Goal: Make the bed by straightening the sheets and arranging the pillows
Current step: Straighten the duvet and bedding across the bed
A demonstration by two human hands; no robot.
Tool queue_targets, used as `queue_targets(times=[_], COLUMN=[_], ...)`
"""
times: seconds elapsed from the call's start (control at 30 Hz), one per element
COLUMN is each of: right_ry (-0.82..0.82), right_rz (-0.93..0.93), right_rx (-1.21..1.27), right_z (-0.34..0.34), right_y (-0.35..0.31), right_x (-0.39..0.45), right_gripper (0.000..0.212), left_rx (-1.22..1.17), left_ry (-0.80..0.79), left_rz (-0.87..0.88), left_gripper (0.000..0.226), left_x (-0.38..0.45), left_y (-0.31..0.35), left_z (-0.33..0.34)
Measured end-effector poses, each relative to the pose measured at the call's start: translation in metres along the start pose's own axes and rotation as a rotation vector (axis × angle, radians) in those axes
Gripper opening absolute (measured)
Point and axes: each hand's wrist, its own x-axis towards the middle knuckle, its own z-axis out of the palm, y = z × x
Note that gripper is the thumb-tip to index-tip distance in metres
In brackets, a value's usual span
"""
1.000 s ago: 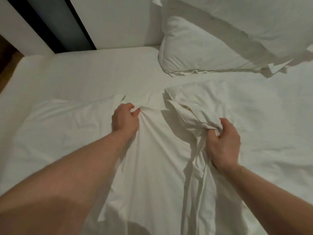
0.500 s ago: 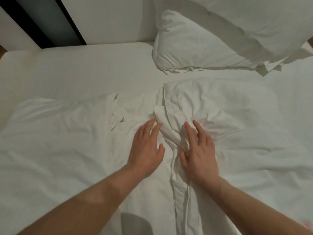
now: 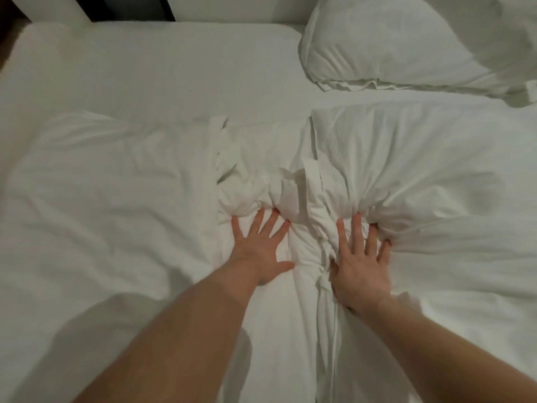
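Note:
A white duvet [image 3: 101, 205] covers the near part of the bed, bunched into a crumpled ridge [image 3: 293, 193] at its middle top edge. My left hand [image 3: 258, 248] lies flat on the duvet with fingers spread, just below that ridge. My right hand [image 3: 360, 263] presses flat beside it, fingers spread against the puffed right half of the duvet [image 3: 436, 181]. A narrow fold of fabric runs between the two hands toward me. Two white pillows [image 3: 392, 45] are stacked at the head, far right. The bare fitted sheet [image 3: 151, 71] shows at far left.
A white headboard or wall [image 3: 232, 7] runs along the far edge, with a dark vertical strip [image 3: 130, 7] at far left. The mattress's left edge [image 3: 11, 53] curves down at the top left corner.
Both hands have let go of the bunched fabric, opened flat and pushed forward, so the ridge of duvet is piled up ahead of the fingertips.

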Motion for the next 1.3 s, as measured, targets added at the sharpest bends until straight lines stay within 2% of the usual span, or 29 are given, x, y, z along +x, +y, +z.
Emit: queue_targets(times=[0.17,0.23,0.3,0.4,0.47,0.57,0.67,0.73,0.8,0.9,0.97,1.07,1.13,1.23,1.3], right_ry=[-0.131,-0.153,-0.173,-0.065,0.015,-0.109,-0.287,-0.4,-0.512,-0.578,-0.575,-0.567,-0.595,-0.638,-0.633], right_rz=[-0.017,-0.047,-0.064,-0.097,-0.212,-0.4,-0.396,-0.299,-0.212,-0.144,-0.135,-0.216,-0.232,-0.157,-0.162], right_rx=[-0.029,-0.057,-0.07,0.05,0.183,0.377,0.508,0.58,0.628,0.668,0.688,0.722,0.659,0.495,0.493], right_z=[-0.013,-0.02,-0.029,-0.044,-0.053,-0.054,-0.044,-0.035,-0.028,-0.02,-0.022,-0.02,-0.014,-0.01,-0.017], right_y=[-0.002,0.0,-0.001,-0.018,-0.043,-0.089,-0.129,-0.148,-0.166,-0.2,-0.227,-0.255,-0.255,-0.225,-0.201], right_x=[-0.007,-0.017,-0.029,-0.056,-0.082,-0.126,-0.16,-0.175,-0.189,-0.211,-0.223,-0.235,-0.232,-0.216,-0.212], right_gripper=[0.076,0.079,0.085,0.091,0.095,0.093,0.089,0.089,0.093,0.104,0.097,0.087,0.084,0.085,0.082], left_rx=[-0.093,-0.154,-0.167,-0.085,-0.057,-0.099,-0.228,-0.282,-0.333,-0.483,-0.565,-0.601,-0.598,-0.602,-0.62], left_ry=[-0.029,0.084,0.263,0.413,0.372,0.201,0.063,0.048,0.061,0.186,0.287,0.392,0.416,0.387,0.351], left_rz=[0.025,0.038,0.03,-0.062,-0.15,-0.313,-0.531,-0.583,-0.555,-0.498,-0.496,-0.483,-0.465,-0.389,-0.334], left_gripper=[0.096,0.091,0.086,0.102,0.123,0.137,0.125,0.114,0.119,0.119,0.109,0.095,0.087,0.075,0.069], left_x=[-0.015,-0.04,-0.077,-0.146,-0.188,-0.234,-0.266,-0.278,-0.283,-0.293,-0.304,-0.319,-0.329,-0.338,-0.339], left_y=[0.005,0.003,-0.006,-0.035,-0.057,-0.1,-0.144,-0.158,-0.162,-0.161,-0.161,-0.163,-0.163,-0.152,-0.138], left_z=[-0.021,-0.036,-0.05,-0.05,-0.032,0.01,0.042,0.053,0.055,0.055,0.055,0.046,0.041,0.033,0.028])
